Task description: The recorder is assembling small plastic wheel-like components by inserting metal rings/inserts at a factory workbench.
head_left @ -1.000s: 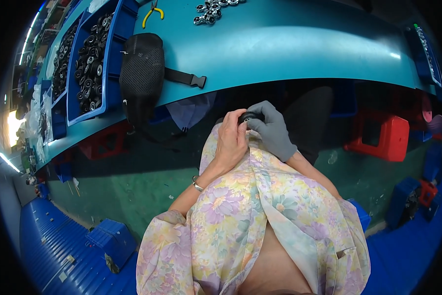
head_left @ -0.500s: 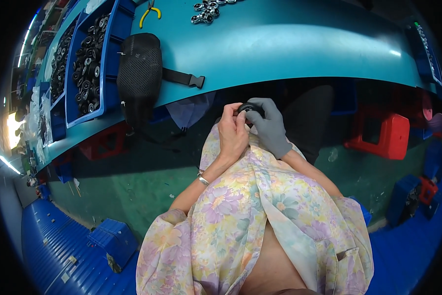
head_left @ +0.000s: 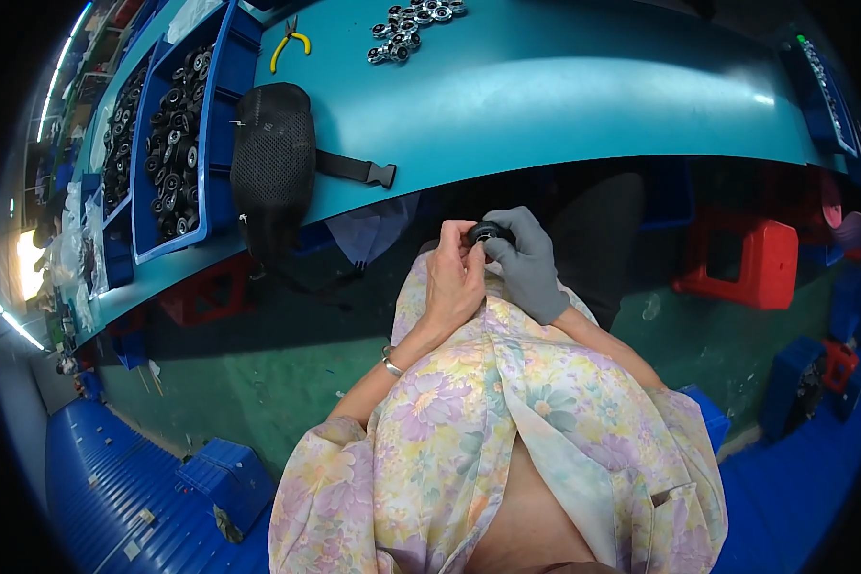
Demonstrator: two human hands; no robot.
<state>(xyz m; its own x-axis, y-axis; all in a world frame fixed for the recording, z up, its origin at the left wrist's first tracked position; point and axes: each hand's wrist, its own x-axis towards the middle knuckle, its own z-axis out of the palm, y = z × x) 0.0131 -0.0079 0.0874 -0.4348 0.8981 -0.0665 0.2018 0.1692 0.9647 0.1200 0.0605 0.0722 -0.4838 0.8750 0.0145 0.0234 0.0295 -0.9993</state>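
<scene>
Over my lap, both hands hold a small black wheel with a pale metal-looking centre. My bare left hand, with a silver bracelet at the wrist, pinches its left edge between thumb and fingertips. On the other side, my right hand in a grey glove grips the wheel, its fingers bent over the top and the thumb close to the centre. The fingers cover part of the wheel. Both hands are in front of the teal table's near edge, apart from the tabletop.
A black mesh bag with a buckled strap lies on the table. Left of it, a blue bin holds many black wheels. Yellow-handled pliers and shiny metal parts lie farther back. A red stool stands at right.
The whole view has shifted slightly, with the table's things lower in the picture. Both hands sit a little lower, still on the wheel, whose pale centre now shows more.
</scene>
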